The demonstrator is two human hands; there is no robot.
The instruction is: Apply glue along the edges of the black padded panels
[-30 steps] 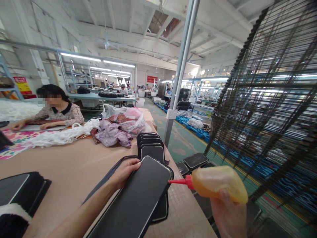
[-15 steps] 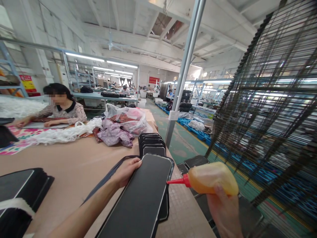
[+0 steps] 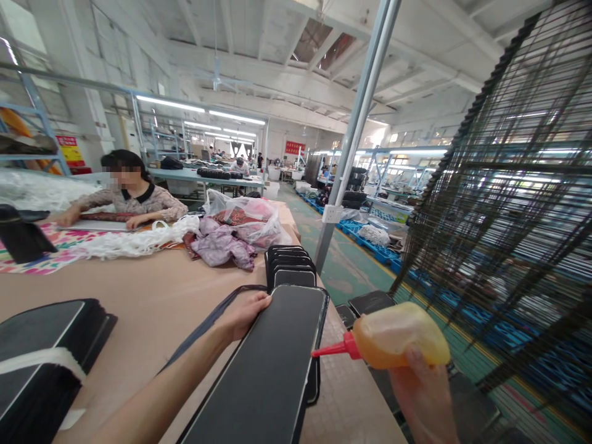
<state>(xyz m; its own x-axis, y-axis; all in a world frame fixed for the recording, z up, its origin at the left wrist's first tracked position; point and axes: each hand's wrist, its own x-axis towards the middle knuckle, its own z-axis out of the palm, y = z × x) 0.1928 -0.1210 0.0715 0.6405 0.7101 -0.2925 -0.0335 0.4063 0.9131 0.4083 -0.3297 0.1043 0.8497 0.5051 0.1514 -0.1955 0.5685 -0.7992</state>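
Observation:
A long dark grey panel (image 3: pixel 263 370) with rounded corners and a black edge lies in front of me, its far end pointing away. My left hand (image 3: pixel 245 313) grips its far left edge, fingers closed on it. In my right hand (image 3: pixel 423 388) is a squeeze bottle (image 3: pixel 402 336) of amber liquid, held on its side. Its red nozzle tip touches or nearly touches the panel's right edge. Beyond the panel, a row of similar black panels (image 3: pixel 292 265) leans together. Part of another dark piece shows beneath the panel's right side.
On the tan table (image 3: pixel 152 290), a stack of black panels (image 3: pixel 50 364) tied with white strip stands at left. Farther back are white strips (image 3: pixel 134 240), purple cloth (image 3: pixel 224 243) and a plastic bag. A person (image 3: pixel 134 191) sits across. A metal post (image 3: pixel 354 135) and wire rack (image 3: pixel 499 185) stand right.
The nozzle has moved a little toward me along the panel's right edge. The whole view has shifted slightly; my left hand keeps its hold on the panel.

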